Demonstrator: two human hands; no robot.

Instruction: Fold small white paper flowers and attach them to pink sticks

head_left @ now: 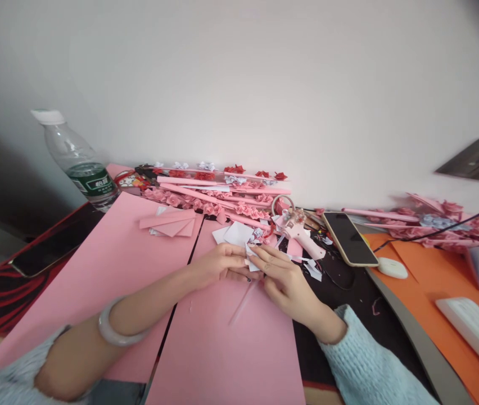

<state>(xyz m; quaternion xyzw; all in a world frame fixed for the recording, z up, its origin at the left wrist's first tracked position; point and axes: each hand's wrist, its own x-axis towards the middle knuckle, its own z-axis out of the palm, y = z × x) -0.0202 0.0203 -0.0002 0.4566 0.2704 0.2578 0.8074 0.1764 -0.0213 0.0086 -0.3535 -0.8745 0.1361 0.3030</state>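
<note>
White paper piece [253,266]: positioned over the pink sheet [231,360]. Left hand [217,263]: grip pinching the piece. Right hand [285,277]: grip pinching the piece. Glue gun [304,239]: located beyond the right hand.

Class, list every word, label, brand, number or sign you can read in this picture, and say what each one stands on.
"怡寶": white characters on the green label of the plastic water bottle; the second character is slightly blurred.
Smaller line beneath those characters: too small to read.
No other text is legible.
</note>
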